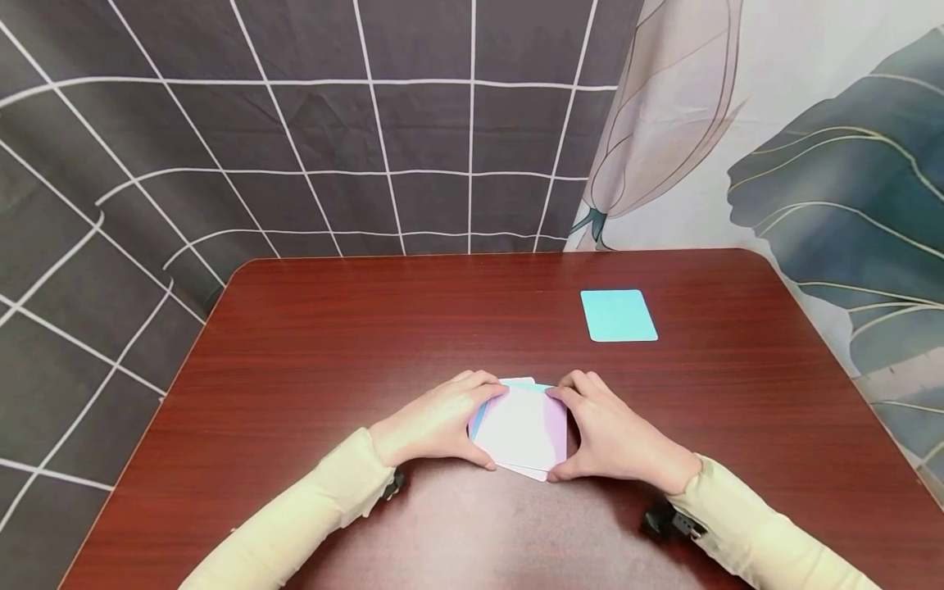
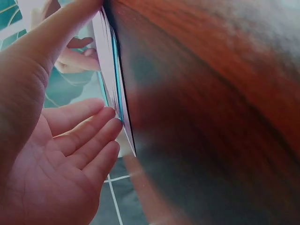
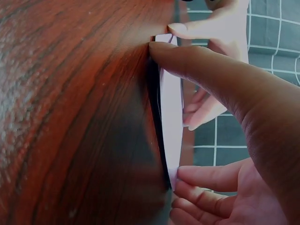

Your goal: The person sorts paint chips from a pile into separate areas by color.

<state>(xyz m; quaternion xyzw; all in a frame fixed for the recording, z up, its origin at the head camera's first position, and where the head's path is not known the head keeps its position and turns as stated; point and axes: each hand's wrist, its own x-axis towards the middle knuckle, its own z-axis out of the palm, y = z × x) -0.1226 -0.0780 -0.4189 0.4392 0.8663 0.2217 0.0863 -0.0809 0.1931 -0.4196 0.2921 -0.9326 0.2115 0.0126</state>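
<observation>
A loose stack of square paper cards [image 1: 519, 430], white, lilac and blue, lies on the table with its sheets turned at differing angles. My left hand [image 1: 441, 418] holds the left side, thumb at the near edge and fingers at the far left corner. On the other side my right hand [image 1: 615, 428] grips the far and near right corners between fingers and thumb. From the left wrist, the stack's layered edge [image 2: 112, 70] appears side-on beside the left fingertips. In the right wrist view, the right thumb and fingers touch both ends of the pale stack [image 3: 171, 112].
A single turquoise square card [image 1: 619, 315] lies flat farther back on the right. The reddish-brown wooden table [image 1: 354, 328] has rounded far corners. Behind it hang a dark grid-patterned cloth [image 1: 413, 131] and a leaf-and-flower-patterned curtain [image 1: 833, 164].
</observation>
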